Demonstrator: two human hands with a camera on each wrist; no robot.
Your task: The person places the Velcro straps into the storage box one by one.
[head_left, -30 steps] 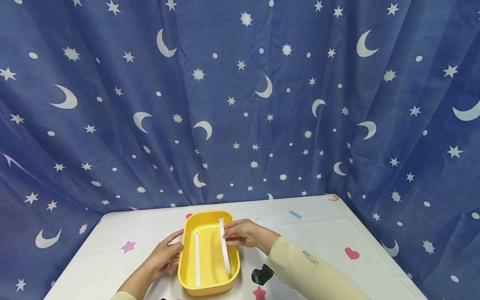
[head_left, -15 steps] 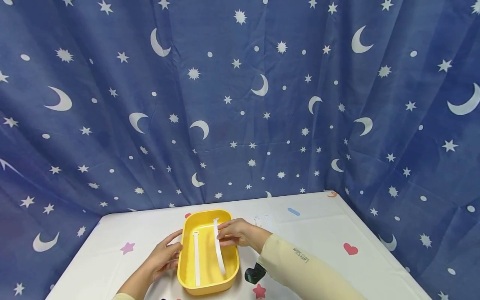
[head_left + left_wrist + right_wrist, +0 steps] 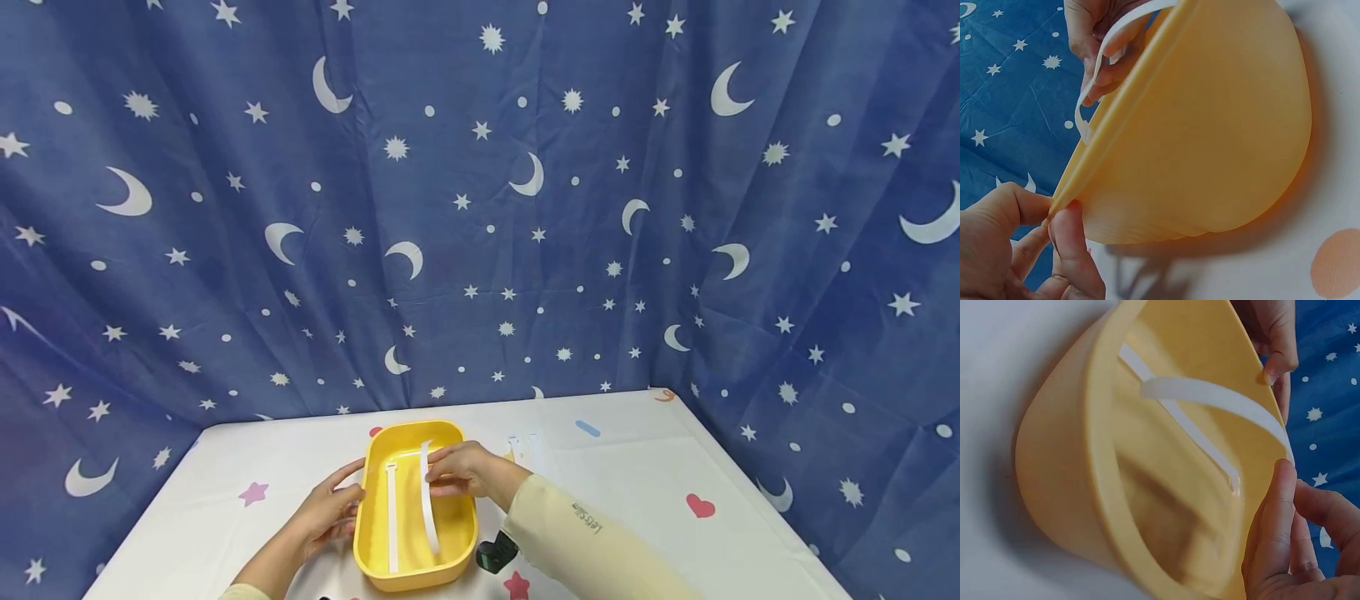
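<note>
A yellow oblong tub (image 3: 416,580) stands on the table, and my left hand (image 3: 326,510) pinches its left rim between thumb and fingers. Inside, along the left half of the floor, lies a flat white strap (image 3: 393,517) with a slotted end. My right hand (image 3: 465,469) reaches over the right rim and pinches a second white strap (image 3: 1219,395) between thumb and fingertips. That held strap curves down through the tub, to the right of the lying one. In the left wrist view, the tub's outer wall (image 3: 1204,125) hides most of the inside.
Two more white straps, one at the left (image 3: 513,442) and one at the right (image 3: 534,442), lie on the table beyond my right hand. A black device (image 3: 497,552) is at my right wrist. The blue curtain (image 3: 450,333) hangs behind the table's far edge.
My right hand has moved left over the tub with the held strap, bringing it nearer to the lying one. The left hand keeps its hold on the rim.
</note>
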